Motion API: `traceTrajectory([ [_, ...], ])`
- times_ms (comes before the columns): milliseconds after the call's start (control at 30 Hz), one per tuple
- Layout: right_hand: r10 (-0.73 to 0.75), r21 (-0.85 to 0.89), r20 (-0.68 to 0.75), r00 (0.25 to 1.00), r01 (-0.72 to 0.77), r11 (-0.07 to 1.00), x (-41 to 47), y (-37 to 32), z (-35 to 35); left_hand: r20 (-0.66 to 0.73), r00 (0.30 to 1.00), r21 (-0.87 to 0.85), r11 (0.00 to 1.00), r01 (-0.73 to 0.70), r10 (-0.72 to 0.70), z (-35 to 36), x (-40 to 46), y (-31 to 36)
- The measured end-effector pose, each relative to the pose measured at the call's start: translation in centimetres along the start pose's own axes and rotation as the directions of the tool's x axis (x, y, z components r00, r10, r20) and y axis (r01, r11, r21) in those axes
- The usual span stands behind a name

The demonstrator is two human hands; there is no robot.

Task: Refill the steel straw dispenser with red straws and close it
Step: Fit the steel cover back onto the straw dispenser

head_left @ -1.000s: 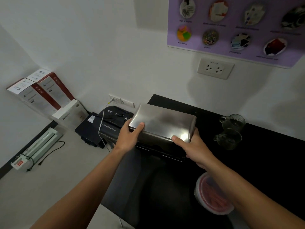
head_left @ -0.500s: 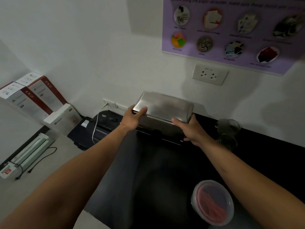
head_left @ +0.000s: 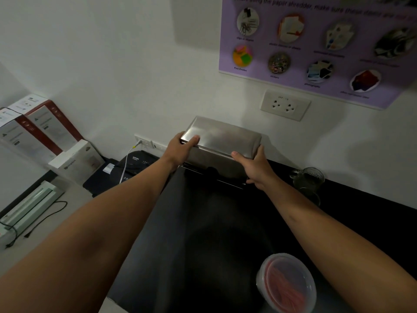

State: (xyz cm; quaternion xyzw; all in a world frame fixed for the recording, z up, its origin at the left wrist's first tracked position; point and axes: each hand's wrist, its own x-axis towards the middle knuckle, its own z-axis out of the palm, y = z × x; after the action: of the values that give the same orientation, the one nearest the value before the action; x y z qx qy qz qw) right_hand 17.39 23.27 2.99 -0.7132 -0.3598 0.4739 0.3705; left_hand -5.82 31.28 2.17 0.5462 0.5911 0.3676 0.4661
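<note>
The steel straw dispenser stands at the back of the black counter, against the white wall, with its lid down. My left hand grips its left end, thumb on top of the lid. My right hand grips its right end, thumb on the lid's front edge. A round clear plastic tub with a lid on holds red straws near the counter's front right.
Two glass mugs stand to the right of the dispenser. A black paper shredder with a white cable sits left of the counter. Boxes and a laminator lie on the floor at left. A wall socket is above the dispenser.
Both hands have pushed the dispenser away from me, back toward the wall. The tub of straws now appears nearer the bottom of the view.
</note>
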Motion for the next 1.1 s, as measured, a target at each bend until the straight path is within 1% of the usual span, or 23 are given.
traceTrajectory([
  [100,-0.017,-0.019,-0.009,1.0,0.016,1.0,0.2,0.0,0.2,0.004,1.0,0.003,1.0,-0.02,0.02,0.0,0.2,0.1],
  [333,-0.041,-0.067,0.024,0.999,0.042,0.997,1.0,-0.3,0.0,0.042,0.995,-0.005,0.996,-0.085,0.085,-0.2,1.8,-0.6],
  [500,-0.033,-0.081,0.033,0.999,0.036,0.996,1.3,-0.5,-0.1,0.062,0.994,-0.034,0.996,-0.088,0.09,-0.3,2.1,-0.4],
  [800,-0.026,-0.08,0.048,0.998,0.03,0.996,2.0,-0.2,-0.3,0.075,0.992,0.021,0.994,-0.104,0.102,-0.5,2.1,0.2],
  [967,-0.035,-0.064,0.037,0.999,0.038,0.997,1.7,0.4,-0.7,0.038,0.998,0.056,0.997,-0.051,0.049,0.1,1.3,0.8],
  [1033,-0.052,-0.094,0.033,0.998,0.055,0.994,1.5,0.7,-1.6,0.003,1.0,0.091,0.995,-0.029,0.029,0.3,0.2,0.9],
  [1100,-0.088,-0.145,0.062,0.994,0.096,0.985,0.7,1.1,-3.3,-0.058,0.998,0.082,0.996,0.03,-0.025,0.2,-0.8,0.6],
])
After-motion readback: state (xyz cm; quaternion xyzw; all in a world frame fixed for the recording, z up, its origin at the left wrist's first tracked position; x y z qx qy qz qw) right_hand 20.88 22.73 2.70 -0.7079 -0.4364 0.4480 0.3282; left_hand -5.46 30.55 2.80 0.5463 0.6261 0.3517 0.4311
